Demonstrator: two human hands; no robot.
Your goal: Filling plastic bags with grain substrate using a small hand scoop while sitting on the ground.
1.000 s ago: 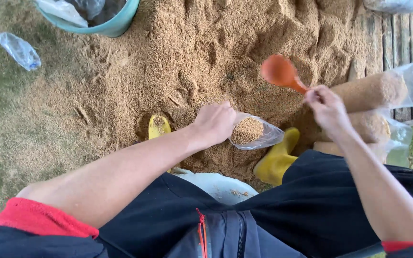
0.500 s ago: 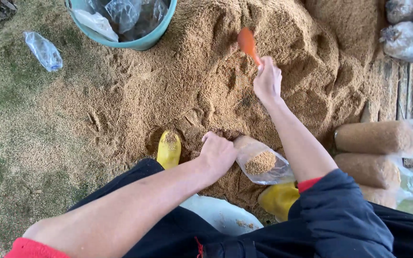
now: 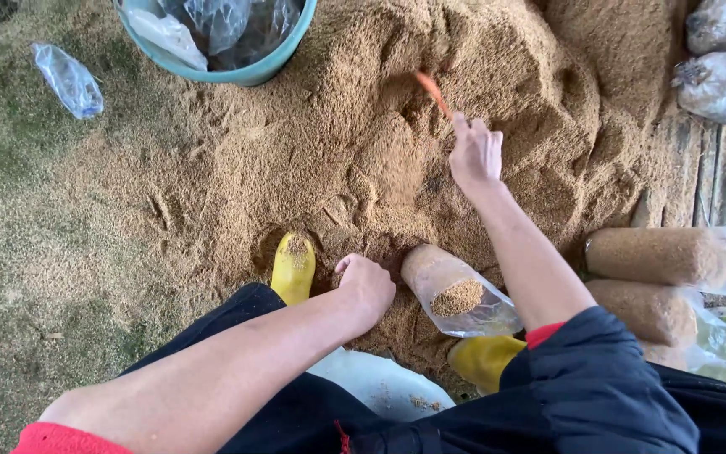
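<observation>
My right hand (image 3: 475, 153) reaches out over a big sawdust pile (image 3: 338, 160) and grips an orange scoop (image 3: 432, 91) whose bowl is dug into the sawdust. My left hand (image 3: 366, 287) rests low on the pile beside a clear plastic bag (image 3: 457, 292) that is partly filled with sawdust; its fingers curl by the bag's near edge, and whether they grip it is hidden. The bag leans open toward me, between my two yellow boots (image 3: 293, 267).
A teal tub (image 3: 228, 71) with clear bags stands at the back. A loose clear bag (image 3: 69, 81) lies far left. Filled sawdust bags (image 3: 657, 256) lie on wooden planks at right, others (image 3: 720, 80) at top right. A white sack (image 3: 380, 382) lies by my knees.
My right hand swung the scoop from above the bag out to the pile and dug it in. The left hand stayed by the bag.
</observation>
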